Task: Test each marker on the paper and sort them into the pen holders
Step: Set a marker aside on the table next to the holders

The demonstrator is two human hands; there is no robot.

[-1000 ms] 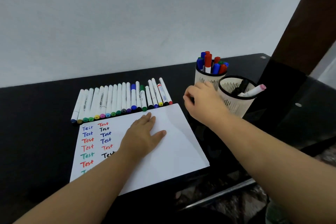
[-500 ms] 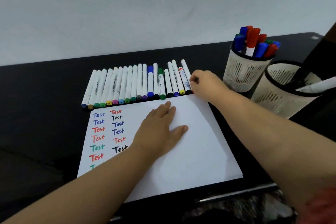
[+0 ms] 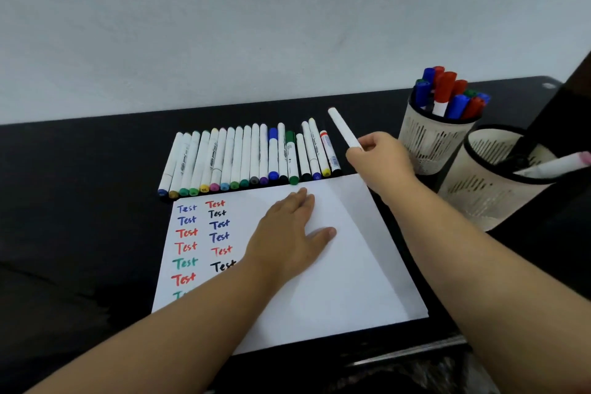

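Right hand up off the worktop, fingers curled round a white marker at its near end, barrel slanting up and away to the left, clear of the surface; cap colour hidden inside the grip, can't tell. Left hand flat on the paper, fingers straight and together, thumb out to the right, palm pressing the sheet, nothing held. Paper sits on the dark worktop w/ two columns of "Test" written at its left side in blue, red, green and black; left forearm covers the bottom of the columns. Row of markers lies side by side just beyond the paper's far edge, coloured caps pointing toward the person, approx parallel, the rightmost ones just left of the lifted marker. Two pale slotted pen holders stand to the right: far holder packed w/ upright red, blue and green capped markers, near holder just beside it w/ a pink-capped marker leaning out over its right rim plus something dark inside, too dim to say what. Right hand hangs between the row and the far holder, touching neither.
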